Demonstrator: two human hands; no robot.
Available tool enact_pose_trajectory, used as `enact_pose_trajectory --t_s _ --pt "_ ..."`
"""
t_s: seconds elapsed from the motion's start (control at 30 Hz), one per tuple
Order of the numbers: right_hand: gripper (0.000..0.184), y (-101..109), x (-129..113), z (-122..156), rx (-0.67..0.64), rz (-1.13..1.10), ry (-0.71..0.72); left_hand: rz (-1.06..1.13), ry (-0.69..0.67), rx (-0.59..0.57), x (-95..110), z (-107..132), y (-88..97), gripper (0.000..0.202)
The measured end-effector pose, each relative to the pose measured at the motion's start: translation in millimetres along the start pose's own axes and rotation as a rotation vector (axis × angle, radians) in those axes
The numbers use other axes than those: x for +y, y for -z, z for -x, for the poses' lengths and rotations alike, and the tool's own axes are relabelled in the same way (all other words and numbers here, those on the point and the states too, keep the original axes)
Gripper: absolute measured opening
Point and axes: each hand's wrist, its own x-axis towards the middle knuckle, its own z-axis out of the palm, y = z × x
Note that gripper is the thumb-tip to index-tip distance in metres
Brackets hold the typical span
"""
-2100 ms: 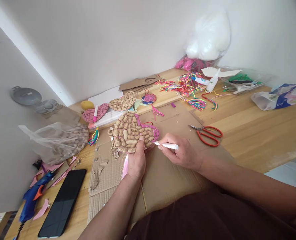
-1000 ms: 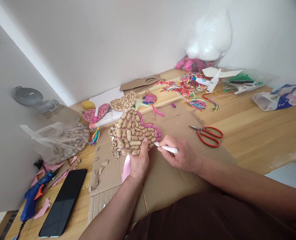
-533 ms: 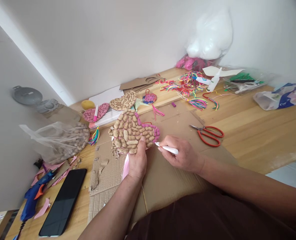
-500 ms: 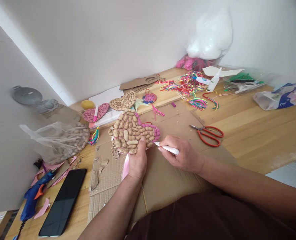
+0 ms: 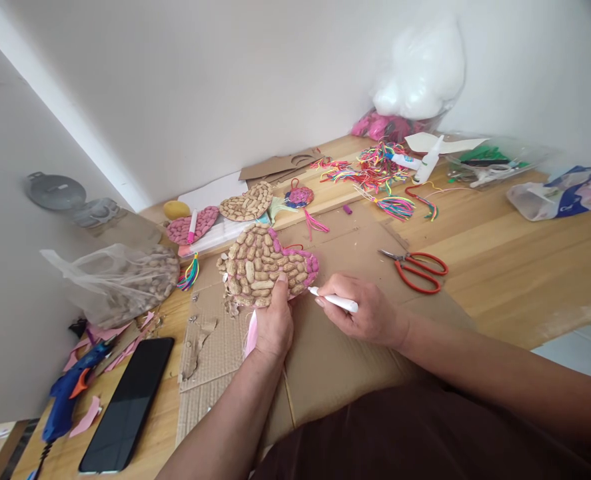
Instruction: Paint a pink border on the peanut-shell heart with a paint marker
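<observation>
My left hand (image 5: 275, 320) grips a heart-shaped piece covered in peanut shells (image 5: 255, 270), thumb on top and the other fingers hidden beneath. Shells along its upper right edge are coloured pink-purple; the others are plain tan. Between the fingers of my right hand (image 5: 368, 310) is a white marker pen (image 5: 340, 302), its tip at the heart's lower right edge, by the last coloured shells. Whether the tip touches a shell I cannot tell. A pink tassel (image 5: 250, 333) hangs below the heart by my left wrist. Under both hands lies a cardboard sheet (image 5: 345, 373).
Red-handled scissors (image 5: 420, 272) lie to the right, and a purple pen cap (image 5: 347, 209) sits farther back. On the left are a black phone (image 5: 128, 403), a blue glue gun (image 5: 70, 393) and a bag of peanuts (image 5: 125, 283). Colourful threads (image 5: 370, 167) and a glue bottle (image 5: 429, 161) stand behind.
Very little differs. The heart and my left hand have shifted very slightly, and the pen tip stays by the heart's lower right edge.
</observation>
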Motion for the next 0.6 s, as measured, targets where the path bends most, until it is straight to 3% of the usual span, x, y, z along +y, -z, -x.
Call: enact_pose_trajectory --t_s 0.23,0.47,0.6 --pt "0.01 3.1 0.2 -1.2 0.038 0.025 -0.039 0.221 0.086 0.033 8.8 0.0 -8.4 0.066" --pt "0.01 1.8 1.1 -0.8 -0.017 -0.013 -0.007 0.222 0.096 0.063 8.0 -1.5 -7.7 0.069" --pt "0.011 1.9 2.5 -0.7 0.019 0.015 -0.036 0.237 0.092 0.066 8.9 -0.1 -9.6 0.068"
